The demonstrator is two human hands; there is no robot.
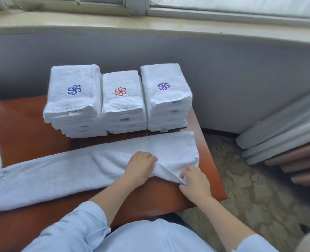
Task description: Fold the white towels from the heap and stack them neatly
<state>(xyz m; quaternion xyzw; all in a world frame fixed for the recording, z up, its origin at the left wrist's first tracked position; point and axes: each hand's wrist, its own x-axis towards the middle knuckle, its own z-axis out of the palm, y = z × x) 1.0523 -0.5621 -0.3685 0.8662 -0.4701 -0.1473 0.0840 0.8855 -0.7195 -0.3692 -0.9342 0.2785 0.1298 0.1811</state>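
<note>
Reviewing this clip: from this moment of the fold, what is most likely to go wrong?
1. The right hand pinches only the near edge of the long towel while the left hand grips its middle. The layers may shift and give an uneven fold.
2. The towel's right end lies near the table edge, so a pull might drag it off.
3. The folded stacks sit close behind and a swung end may nudge them.

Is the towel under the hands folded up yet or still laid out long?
Still long: the towel lies as one narrow strip across the table, and the right hand pinches its near right corner.
</note>
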